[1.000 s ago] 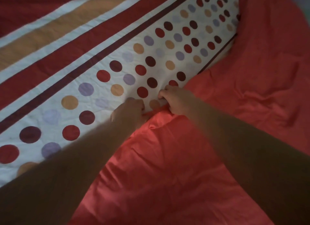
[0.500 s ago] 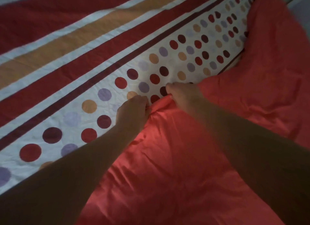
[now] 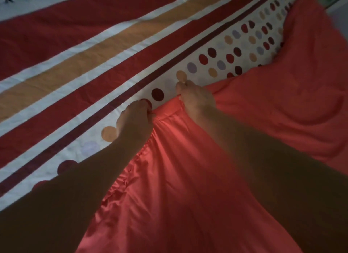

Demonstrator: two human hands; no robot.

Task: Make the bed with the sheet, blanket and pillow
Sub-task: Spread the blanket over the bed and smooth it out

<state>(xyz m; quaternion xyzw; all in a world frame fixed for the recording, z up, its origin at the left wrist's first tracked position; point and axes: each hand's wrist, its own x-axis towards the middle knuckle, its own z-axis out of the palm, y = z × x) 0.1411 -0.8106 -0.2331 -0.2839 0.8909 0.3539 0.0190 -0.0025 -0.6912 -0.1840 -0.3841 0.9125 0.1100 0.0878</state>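
Closest to us, the coral-red, faintly shiny blanket (image 3: 188, 196) is lying in soft folds directly beneath us and off to the right. Our bare left forearm (image 3: 66, 196) and right forearm (image 3: 263, 168) are reaching out over it. Long creases are fanning back toward us from the place where we are holding it.

Our left hand (image 3: 136, 120) is gripping the blanket's far edge, with the fingers curled down and closed on a gather of the red cloth. Just beside it, to the right and a little farther off, our right hand (image 3: 197, 100) is clutching the same edge, its fingers curled with fabric bunched in them. A short raised ridge of hem is running between the two hands.

Beyond our hands, the wide patterned cotton sheet (image 3: 84, 60) is lying flat, and the blanket is overlapping its near side. Nearest to us, its white band of maroon, red, tan and lilac dots is passing under our knuckles. Past that band a thin maroon stripe is running, then broad red, white and tan stripes. Farther right, the blanket is heaping up along the dotted band. At the far left a pale strip with small dark marks is showing, too blurred for us to make out
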